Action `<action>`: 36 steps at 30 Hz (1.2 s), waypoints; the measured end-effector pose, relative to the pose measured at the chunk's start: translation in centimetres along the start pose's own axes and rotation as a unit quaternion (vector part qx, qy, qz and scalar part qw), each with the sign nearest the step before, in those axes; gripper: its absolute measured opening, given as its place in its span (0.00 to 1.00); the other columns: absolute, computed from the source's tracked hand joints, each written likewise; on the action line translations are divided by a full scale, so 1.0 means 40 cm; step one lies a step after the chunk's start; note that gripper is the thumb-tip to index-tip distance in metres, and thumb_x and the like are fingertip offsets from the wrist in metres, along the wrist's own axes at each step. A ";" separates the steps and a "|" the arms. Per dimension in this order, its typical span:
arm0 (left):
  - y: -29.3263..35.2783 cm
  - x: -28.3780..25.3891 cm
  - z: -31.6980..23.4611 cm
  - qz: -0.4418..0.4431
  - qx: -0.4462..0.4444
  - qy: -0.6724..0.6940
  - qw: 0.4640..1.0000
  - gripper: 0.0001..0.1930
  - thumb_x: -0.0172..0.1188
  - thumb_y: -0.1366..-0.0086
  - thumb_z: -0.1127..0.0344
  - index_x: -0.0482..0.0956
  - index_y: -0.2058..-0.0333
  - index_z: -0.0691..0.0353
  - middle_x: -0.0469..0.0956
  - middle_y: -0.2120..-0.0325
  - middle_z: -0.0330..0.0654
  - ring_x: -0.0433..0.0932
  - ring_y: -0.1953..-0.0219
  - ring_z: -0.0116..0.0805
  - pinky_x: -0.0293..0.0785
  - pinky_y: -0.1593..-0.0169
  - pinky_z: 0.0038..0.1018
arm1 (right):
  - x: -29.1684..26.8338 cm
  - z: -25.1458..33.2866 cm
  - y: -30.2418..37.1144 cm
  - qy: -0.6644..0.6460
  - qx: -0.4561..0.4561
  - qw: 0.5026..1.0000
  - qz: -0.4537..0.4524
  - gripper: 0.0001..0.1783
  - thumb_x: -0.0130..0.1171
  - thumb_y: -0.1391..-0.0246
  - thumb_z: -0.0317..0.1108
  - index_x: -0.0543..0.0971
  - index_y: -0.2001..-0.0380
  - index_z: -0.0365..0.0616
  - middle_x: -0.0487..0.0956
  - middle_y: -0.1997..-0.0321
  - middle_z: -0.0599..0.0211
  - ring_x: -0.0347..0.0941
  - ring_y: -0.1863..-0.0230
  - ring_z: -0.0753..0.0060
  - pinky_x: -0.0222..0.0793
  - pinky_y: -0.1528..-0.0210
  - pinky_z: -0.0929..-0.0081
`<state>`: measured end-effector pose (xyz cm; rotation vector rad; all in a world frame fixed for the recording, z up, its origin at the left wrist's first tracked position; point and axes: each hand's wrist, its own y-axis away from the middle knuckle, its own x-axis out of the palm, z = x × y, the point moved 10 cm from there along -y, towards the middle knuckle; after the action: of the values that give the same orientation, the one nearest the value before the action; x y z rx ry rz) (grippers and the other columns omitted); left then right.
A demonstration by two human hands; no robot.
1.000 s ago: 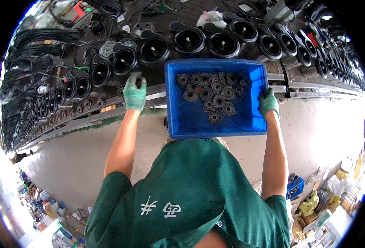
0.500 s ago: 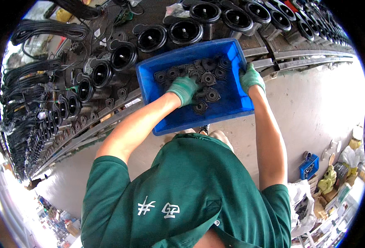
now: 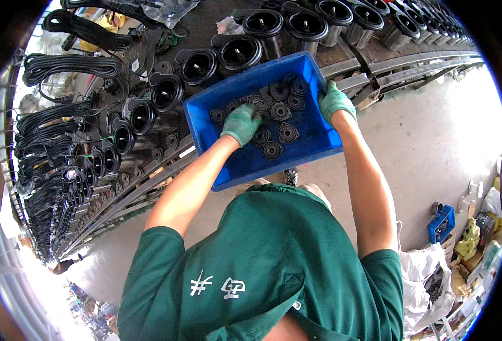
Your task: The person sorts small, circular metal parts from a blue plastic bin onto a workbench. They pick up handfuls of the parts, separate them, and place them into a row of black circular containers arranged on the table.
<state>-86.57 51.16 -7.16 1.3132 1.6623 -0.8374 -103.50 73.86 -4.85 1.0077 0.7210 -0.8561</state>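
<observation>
A blue plastic bin (image 3: 268,167) is tilted in front of my body beside the bench edge. Inside it lie several dark round flanged parts (image 3: 288,132), each with a ring-shaped centre. My left hand (image 3: 242,124), in a green glove, is down in the bin at the left of the parts. Its fingers are curled and partly blurred; what they hold, if anything, is hidden. My right hand (image 3: 336,102), gloved the same way, is closed over the bin's right rim, thumb on top.
Black round-topped housings (image 3: 198,66) with upright shafts line the bench. Coiled black cables (image 3: 71,67) lie behind them at the left. A metal rail (image 3: 427,63) edges the bench. At the lower right stand a small blue crate (image 3: 441,223) and a white sack (image 3: 427,284).
My left hand has shifted left within the bin, showing more of the parts. The bin and my right hand sit slightly farther left in view.
</observation>
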 end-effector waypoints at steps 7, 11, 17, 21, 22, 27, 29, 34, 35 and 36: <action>0.006 -0.056 0.069 0.060 -0.061 -0.028 0.996 0.17 0.58 0.35 0.60 0.79 0.52 0.64 0.79 0.56 0.61 0.79 0.54 0.60 0.76 0.50 0.46 | 0.001 0.000 0.000 -0.010 0.000 1.000 0.000 0.27 0.50 0.40 0.46 0.69 0.40 0.48 0.78 0.46 0.40 0.73 0.42 0.37 0.70 0.40 0.49; 0.037 -0.030 0.038 0.066 -0.030 -0.144 0.987 0.16 0.59 0.37 0.61 0.78 0.52 0.59 0.76 0.52 0.56 0.80 0.57 0.58 0.78 0.53 0.47 | 0.000 0.000 0.000 -0.013 -0.012 1.000 -0.006 0.27 0.51 0.41 0.45 0.69 0.40 0.48 0.78 0.46 0.40 0.74 0.42 0.37 0.70 0.41 0.49; 0.071 0.064 0.012 0.111 0.115 -0.209 0.965 0.16 0.57 0.41 0.67 0.79 0.53 0.57 0.76 0.52 0.55 0.79 0.54 0.55 0.79 0.54 0.45 | -0.004 0.004 0.004 -0.026 -0.015 0.999 -0.013 0.24 0.50 0.40 0.45 0.71 0.43 0.48 0.79 0.48 0.41 0.75 0.44 0.38 0.71 0.42 0.49; 0.049 0.082 -0.001 0.143 0.139 -0.209 0.957 0.17 0.56 0.41 0.71 0.79 0.52 0.60 0.77 0.51 0.56 0.79 0.53 0.54 0.78 0.51 0.45 | 0.005 -0.004 -0.007 -0.024 -0.005 1.000 -0.010 0.24 0.50 0.40 0.45 0.71 0.43 0.49 0.79 0.48 0.41 0.75 0.44 0.38 0.71 0.42 0.49; 0.037 0.093 0.010 0.158 0.128 -0.210 0.956 0.18 0.57 0.42 0.70 0.78 0.51 0.61 0.77 0.51 0.56 0.79 0.52 0.55 0.78 0.50 0.45 | 0.005 -0.002 -0.009 -0.023 -0.004 1.000 -0.009 0.24 0.51 0.40 0.46 0.71 0.42 0.49 0.79 0.47 0.42 0.75 0.44 0.38 0.71 0.42 0.49; 0.024 0.123 0.020 0.122 0.175 -0.247 0.945 0.22 0.63 0.45 0.66 0.76 0.50 0.64 0.77 0.51 0.57 0.77 0.49 0.56 0.75 0.46 0.46 | 0.007 0.002 -0.009 -0.023 -0.010 1.000 -0.008 0.25 0.49 0.39 0.46 0.70 0.41 0.49 0.79 0.47 0.42 0.75 0.44 0.38 0.71 0.42 0.48; 0.019 0.104 0.019 0.126 0.138 -0.243 0.952 0.24 0.63 0.44 0.65 0.75 0.49 0.64 0.77 0.50 0.58 0.77 0.49 0.56 0.74 0.45 0.46 | 0.016 -0.012 -0.024 -0.011 -0.009 1.000 -0.010 0.25 0.49 0.39 0.46 0.70 0.41 0.48 0.80 0.48 0.42 0.75 0.44 0.38 0.71 0.42 0.48; -0.015 0.049 0.066 0.061 0.046 -0.160 0.984 0.21 0.60 0.39 0.62 0.74 0.48 0.64 0.76 0.51 0.60 0.77 0.49 0.59 0.72 0.44 0.47 | 0.006 -0.007 -0.012 -0.025 -0.008 1.000 0.001 0.26 0.49 0.40 0.45 0.70 0.41 0.48 0.79 0.47 0.41 0.75 0.44 0.38 0.72 0.43 0.49; -0.025 0.040 0.085 0.038 0.017 -0.129 0.991 0.21 0.60 0.39 0.62 0.74 0.49 0.64 0.77 0.53 0.60 0.78 0.50 0.59 0.74 0.45 0.46 | 0.000 -0.003 -0.006 -0.029 -0.007 1.000 0.000 0.26 0.49 0.40 0.45 0.69 0.41 0.48 0.79 0.47 0.41 0.75 0.44 0.38 0.72 0.43 0.49; -0.030 0.030 0.107 0.014 -0.013 -0.097 0.995 0.20 0.61 0.38 0.62 0.74 0.49 0.64 0.78 0.54 0.60 0.78 0.51 0.59 0.75 0.47 0.45 | -0.001 -0.002 -0.004 -0.027 -0.007 1.000 -0.001 0.26 0.49 0.40 0.45 0.70 0.41 0.48 0.79 0.47 0.41 0.75 0.44 0.38 0.72 0.43 0.49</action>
<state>-86.98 47.63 -10.08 1.1961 1.4949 -0.8937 -103.67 73.91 -4.90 0.9667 0.6811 -0.8759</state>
